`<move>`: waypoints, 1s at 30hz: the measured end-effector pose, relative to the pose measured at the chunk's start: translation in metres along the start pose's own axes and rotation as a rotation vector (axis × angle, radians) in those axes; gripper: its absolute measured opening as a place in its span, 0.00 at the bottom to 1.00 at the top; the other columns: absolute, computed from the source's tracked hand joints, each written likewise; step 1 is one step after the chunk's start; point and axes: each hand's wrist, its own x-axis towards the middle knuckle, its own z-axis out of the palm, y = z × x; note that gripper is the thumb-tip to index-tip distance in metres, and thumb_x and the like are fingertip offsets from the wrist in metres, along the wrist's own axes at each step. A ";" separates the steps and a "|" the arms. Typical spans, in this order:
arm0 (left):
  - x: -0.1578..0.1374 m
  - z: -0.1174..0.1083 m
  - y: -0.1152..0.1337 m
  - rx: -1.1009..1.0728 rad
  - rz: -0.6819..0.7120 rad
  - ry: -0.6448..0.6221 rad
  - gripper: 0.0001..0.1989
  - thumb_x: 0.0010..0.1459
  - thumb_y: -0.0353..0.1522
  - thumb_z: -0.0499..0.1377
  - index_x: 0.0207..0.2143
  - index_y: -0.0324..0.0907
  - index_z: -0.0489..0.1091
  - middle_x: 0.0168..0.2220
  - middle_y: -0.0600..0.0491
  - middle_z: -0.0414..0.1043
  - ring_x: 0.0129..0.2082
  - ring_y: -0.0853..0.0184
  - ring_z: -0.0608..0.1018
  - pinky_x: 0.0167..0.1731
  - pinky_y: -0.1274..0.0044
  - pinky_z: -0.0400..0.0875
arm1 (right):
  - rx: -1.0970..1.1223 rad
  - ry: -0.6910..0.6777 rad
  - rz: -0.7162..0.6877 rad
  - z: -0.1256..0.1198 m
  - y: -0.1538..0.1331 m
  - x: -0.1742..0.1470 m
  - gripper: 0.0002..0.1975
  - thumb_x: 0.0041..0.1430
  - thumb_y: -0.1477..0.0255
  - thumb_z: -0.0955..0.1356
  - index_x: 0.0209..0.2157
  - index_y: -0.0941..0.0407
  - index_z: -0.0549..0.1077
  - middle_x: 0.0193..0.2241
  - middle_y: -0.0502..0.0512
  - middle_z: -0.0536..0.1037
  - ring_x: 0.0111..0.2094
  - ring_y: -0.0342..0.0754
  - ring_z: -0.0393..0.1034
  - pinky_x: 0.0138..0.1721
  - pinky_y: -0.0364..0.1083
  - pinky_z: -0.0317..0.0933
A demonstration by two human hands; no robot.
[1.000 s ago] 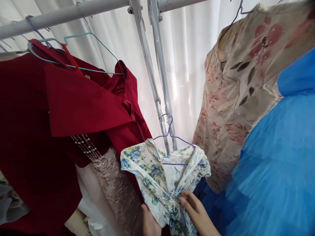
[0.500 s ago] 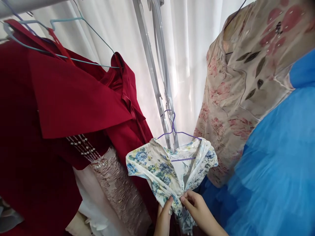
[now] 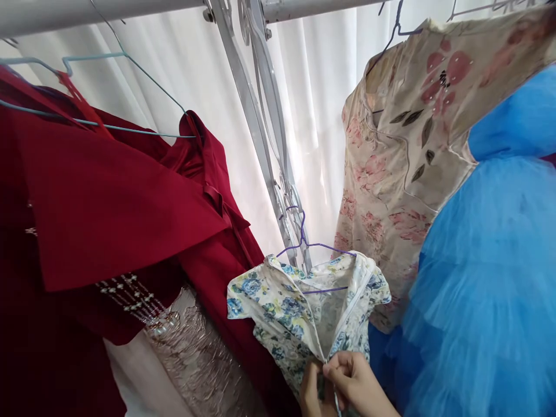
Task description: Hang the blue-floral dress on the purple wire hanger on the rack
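Both edges (image 3: pixel 318 341) of the top (image 3: pixel 278 315) are gaping above, meeting where the right hand (image 3: pixel 358 382) is pinching them. Left hand (image 3: pixel 311 389) is sitting beside, can't tell grip.

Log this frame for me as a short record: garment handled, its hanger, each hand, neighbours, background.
Garment: short-sleeved floral garment, V-shaped opening
Hanger: purple wire hanger
Right hand: pinching where the opening's edges meet
Left hand: beside the right one at the garment, grip partly hidden
Picture left: dark red garment
Picture right: beige floral garment; blue tiered tulle dress
Background: white curtain
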 end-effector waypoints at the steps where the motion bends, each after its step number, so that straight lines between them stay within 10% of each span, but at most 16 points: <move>1: 0.002 0.001 -0.001 0.062 0.078 0.018 0.09 0.57 0.40 0.57 0.28 0.47 0.70 0.28 0.47 0.74 0.32 0.54 0.78 0.38 0.65 0.73 | 0.006 0.008 -0.017 -0.001 -0.008 0.000 0.21 0.53 0.52 0.70 0.23 0.56 0.69 0.09 0.47 0.68 0.10 0.40 0.56 0.16 0.41 0.48; 14: -0.012 0.028 0.037 0.522 0.166 -0.296 0.12 0.53 0.27 0.53 0.32 0.52 0.72 0.35 0.46 0.74 0.38 0.52 0.78 0.36 0.64 0.66 | 0.020 0.118 -0.472 -0.002 -0.190 0.050 0.18 0.57 0.64 0.69 0.17 0.56 0.68 0.11 0.48 0.67 0.14 0.39 0.56 0.19 0.41 0.51; 19: -0.008 0.023 0.060 0.333 0.228 -0.290 0.06 0.59 0.33 0.56 0.35 0.53 0.72 0.36 0.46 0.74 0.38 0.54 0.78 0.39 0.65 0.68 | 0.060 0.132 -0.546 -0.005 -0.202 0.040 0.13 0.58 0.65 0.68 0.23 0.57 0.71 0.12 0.46 0.67 0.15 0.39 0.57 0.19 0.40 0.50; 24: 0.048 -0.018 0.158 0.070 0.578 0.170 0.17 0.68 0.35 0.50 0.57 0.43 0.63 0.32 0.51 0.71 0.33 0.63 0.75 0.39 0.72 0.70 | 0.024 0.061 -0.522 -0.015 -0.193 0.030 0.13 0.58 0.62 0.68 0.27 0.58 0.71 0.12 0.44 0.67 0.14 0.39 0.56 0.18 0.40 0.47; 26: 0.076 -0.032 0.196 0.150 0.679 0.134 0.21 0.68 0.35 0.51 0.62 0.44 0.60 0.32 0.54 0.71 0.31 0.67 0.75 0.36 0.76 0.70 | -0.001 0.035 -0.527 -0.019 -0.191 0.030 0.14 0.58 0.61 0.68 0.28 0.58 0.70 0.12 0.44 0.67 0.14 0.39 0.56 0.18 0.40 0.47; 30: 0.112 -0.036 0.231 0.366 0.835 0.065 0.09 0.67 0.34 0.54 0.41 0.43 0.74 0.33 0.53 0.75 0.33 0.67 0.76 0.36 0.77 0.69 | -0.082 0.043 -0.545 -0.024 -0.187 0.040 0.14 0.58 0.61 0.67 0.27 0.57 0.68 0.12 0.44 0.67 0.14 0.39 0.56 0.18 0.39 0.48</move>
